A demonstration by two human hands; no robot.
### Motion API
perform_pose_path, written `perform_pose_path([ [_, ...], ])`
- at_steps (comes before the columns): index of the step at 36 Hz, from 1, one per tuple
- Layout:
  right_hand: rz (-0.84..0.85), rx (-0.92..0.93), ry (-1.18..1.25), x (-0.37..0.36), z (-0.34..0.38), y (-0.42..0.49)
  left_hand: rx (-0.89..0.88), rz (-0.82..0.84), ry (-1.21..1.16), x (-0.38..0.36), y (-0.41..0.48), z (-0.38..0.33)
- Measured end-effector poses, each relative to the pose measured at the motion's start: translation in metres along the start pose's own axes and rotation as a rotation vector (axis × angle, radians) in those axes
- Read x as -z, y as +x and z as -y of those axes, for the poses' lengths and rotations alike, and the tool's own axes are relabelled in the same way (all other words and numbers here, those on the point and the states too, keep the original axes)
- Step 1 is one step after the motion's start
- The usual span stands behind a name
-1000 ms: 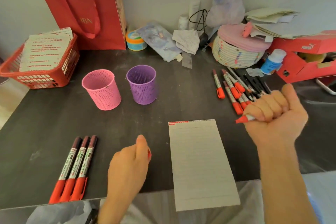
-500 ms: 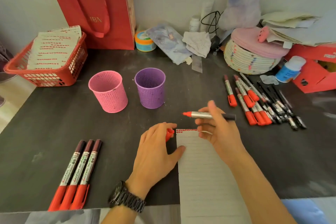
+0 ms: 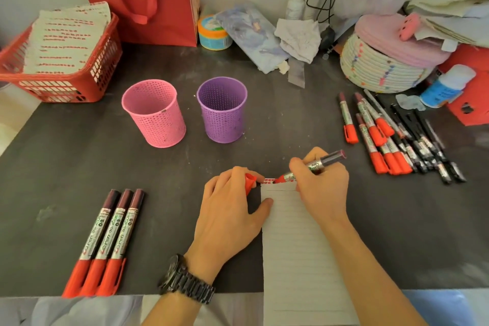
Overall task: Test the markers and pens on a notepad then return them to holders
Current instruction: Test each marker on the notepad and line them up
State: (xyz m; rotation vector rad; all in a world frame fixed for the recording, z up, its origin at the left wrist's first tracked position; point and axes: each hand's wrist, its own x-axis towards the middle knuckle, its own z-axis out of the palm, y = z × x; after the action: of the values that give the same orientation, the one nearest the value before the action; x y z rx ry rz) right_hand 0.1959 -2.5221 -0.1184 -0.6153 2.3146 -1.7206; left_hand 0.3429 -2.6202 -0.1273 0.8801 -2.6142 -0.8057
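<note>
Pressing its red tip to the top edge of the white lined notepad (image 3: 293,241), the uncapped silver-barrelled marker with the dark end (image 3: 315,165) slants up to the right in the right hand (image 3: 321,188). That hand's fingers are curled tight around the barrel, hiding its middle; the tip sits among small red marks along the pad's top strip, too fine to read. The pad's lower end runs out of view at the bottom edge.

The left hand (image 3: 230,209) rests on the dark tabletop (image 3: 66,167) just beside the pad, thumb touching the paper's left edge, fingers closed around the red marker cap (image 3: 250,182), of which only part shows. A dark metal wristwatch (image 3: 185,280) circles that wrist.

Three capped red markers lying side by side (image 3: 103,243) are near the left front edge. Farther back stand the pink perforated cup holder (image 3: 154,112) and the purple perforated cup holder (image 3: 222,108), upright and close together; I cannot see their bottoms. To the right lies a heap of red markers and black pens (image 3: 397,135), overlapping so that counting is hard. A red plastic basket of papers (image 3: 63,58) is cut off at the left.
</note>
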Motion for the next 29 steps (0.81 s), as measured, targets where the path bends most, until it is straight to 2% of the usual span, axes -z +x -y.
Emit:
perform_pose_path([
  [29, -0.023, -0.011, -0.110, -0.0034, 0.0037, 0.0010, 0.059, -0.005, -0.054, 0.0005, 0.0009, -0.0013],
])
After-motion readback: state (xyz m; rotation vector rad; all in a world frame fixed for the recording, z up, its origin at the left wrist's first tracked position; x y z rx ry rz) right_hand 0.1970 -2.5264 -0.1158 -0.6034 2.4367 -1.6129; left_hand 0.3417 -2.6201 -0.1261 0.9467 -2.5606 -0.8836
